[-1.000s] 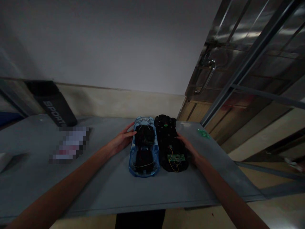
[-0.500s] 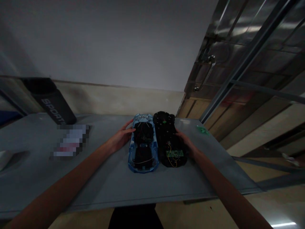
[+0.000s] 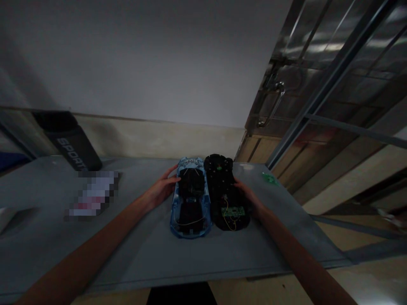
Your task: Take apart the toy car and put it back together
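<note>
Two halves of a toy car lie side by side on the grey table (image 3: 133, 250). The left one is a blue body shell (image 3: 190, 199), turned inside up, with dark parts and a yellow wire in it. The right one is the black chassis (image 3: 225, 190) with a green circuit board and yellow wires. My left hand (image 3: 162, 188) rests against the blue shell's left edge, fingers stretched along it. On the chassis's right side lies my right hand (image 3: 249, 197), fingers partly hidden behind it.
A black bag with white "SPORT" lettering (image 3: 68, 142) leans at the table's back left. A blurred flat item (image 3: 92, 192) lies left of centre. A small green thing (image 3: 270, 178) sits at the right edge. A metal door with a handle (image 3: 273, 103) stands right.
Only the camera view has shifted slightly. Both hands stay on the outer sides of the two car halves, which have not moved on the table.
</note>
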`<state>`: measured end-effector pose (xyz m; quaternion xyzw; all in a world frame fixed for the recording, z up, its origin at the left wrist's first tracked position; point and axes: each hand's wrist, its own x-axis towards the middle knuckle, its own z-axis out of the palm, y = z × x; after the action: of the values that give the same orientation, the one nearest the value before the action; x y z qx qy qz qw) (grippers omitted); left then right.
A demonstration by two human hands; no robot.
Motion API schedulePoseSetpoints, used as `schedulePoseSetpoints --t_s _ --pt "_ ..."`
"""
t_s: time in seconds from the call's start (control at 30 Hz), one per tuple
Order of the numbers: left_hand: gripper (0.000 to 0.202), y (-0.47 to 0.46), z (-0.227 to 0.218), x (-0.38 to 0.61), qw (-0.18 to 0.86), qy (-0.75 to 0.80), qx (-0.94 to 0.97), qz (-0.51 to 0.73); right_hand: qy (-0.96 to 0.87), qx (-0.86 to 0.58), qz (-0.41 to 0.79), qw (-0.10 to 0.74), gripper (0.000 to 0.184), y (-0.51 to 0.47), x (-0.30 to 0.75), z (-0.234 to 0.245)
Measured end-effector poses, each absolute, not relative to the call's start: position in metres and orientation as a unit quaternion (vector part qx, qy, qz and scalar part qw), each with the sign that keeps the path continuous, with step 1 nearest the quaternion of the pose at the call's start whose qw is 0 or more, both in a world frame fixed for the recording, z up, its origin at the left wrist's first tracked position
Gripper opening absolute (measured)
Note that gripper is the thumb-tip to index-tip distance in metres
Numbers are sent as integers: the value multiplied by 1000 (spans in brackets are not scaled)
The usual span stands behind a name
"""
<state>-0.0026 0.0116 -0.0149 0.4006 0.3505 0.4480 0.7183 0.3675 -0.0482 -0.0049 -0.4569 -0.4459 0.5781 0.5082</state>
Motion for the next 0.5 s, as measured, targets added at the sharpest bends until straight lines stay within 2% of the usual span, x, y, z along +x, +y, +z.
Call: schedulePoseSetpoints --t_s 0.1,0.3,0.5 --pt "75 11 -14 -3 718 351 399 449 -441 -460 592 493 38 -48 367 -5" --pt "86 12 -14 -3 704 376 407 444 -441 -481 580 487 52 -53 364 2" --pt "95 9 -11 -2 706 372 405 447 -447 -472 589 480 47 -55 363 5"
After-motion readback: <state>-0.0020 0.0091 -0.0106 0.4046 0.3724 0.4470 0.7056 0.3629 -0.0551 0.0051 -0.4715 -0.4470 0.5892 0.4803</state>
